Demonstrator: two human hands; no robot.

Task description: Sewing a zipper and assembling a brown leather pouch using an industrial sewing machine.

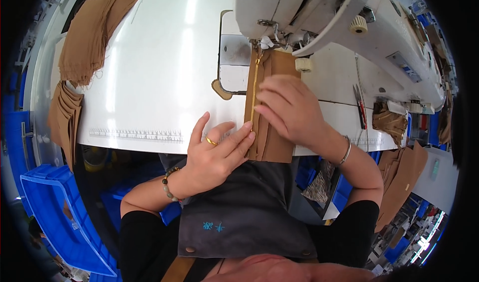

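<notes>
A brown fabric piece point(279, 147) with a gold-toothed zipper point(255, 82) running down it lies on the sewing table, its far end beneath the presser foot of a white sewing machine point(344, 27). My left hand point(217, 155), wearing a gold ring, rests at the near left edge of the fabric. Its index and middle fingertips touch the zipper's lower part, while the thumb is stretched apart. Above the fabric's right side is my right hand point(292, 107), fingers bent and thumb apart, with the tips close to the zipper. Nothing shows between them.
Stacked brown fabric pieces point(92, 37) lie at the far left, and more folded pieces point(65, 117) hang over the edge. Red-handled snips point(360, 107) and a brown zippered bundle point(390, 122) lie at right. A blue bin point(65, 217) stands lower left.
</notes>
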